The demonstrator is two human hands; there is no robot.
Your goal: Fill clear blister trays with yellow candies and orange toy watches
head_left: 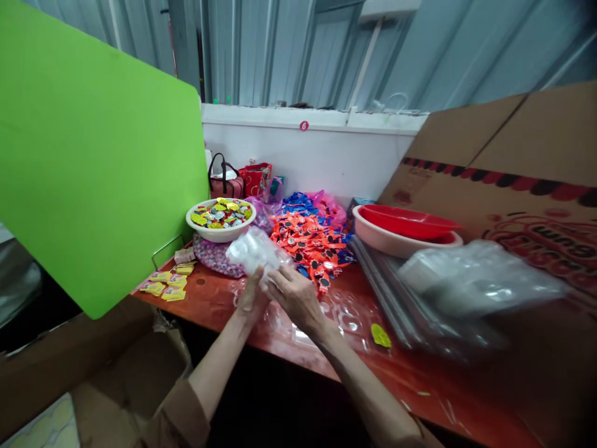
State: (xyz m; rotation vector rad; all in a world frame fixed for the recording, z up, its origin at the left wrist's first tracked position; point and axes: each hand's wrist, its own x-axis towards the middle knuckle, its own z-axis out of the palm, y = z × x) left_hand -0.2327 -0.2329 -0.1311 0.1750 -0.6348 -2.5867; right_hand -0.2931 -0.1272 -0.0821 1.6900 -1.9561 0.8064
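A clear plastic bag (pixel 255 249), crumpled and shiny, is held up over the front of the red table. My left hand (pixel 252 294) grips its lower edge, fingers closed round it. From the right, my right hand (pixel 295 295) pinches the same bag near its bottom corner. Whether anything lies inside the bag I cannot tell. Behind the hands is a heap of orange strap-like pieces (pixel 308 239) with dark round spots. Clear moulded plastic pieces (pixel 342 314) lie on the tabletop just beyond and right of my hands.
A white basin (pixel 221 233) of yellow and silver wrapped pieces stands back left, by a bag of small beads (pixel 217 256). Yellow cards (pixel 174 292) lie at the left edge. A red basin (pixel 405 221), plastic sheets (pixel 392 298) and a cardboard box (pixel 471 137) are right; a green panel (pixel 102 155) rises left.
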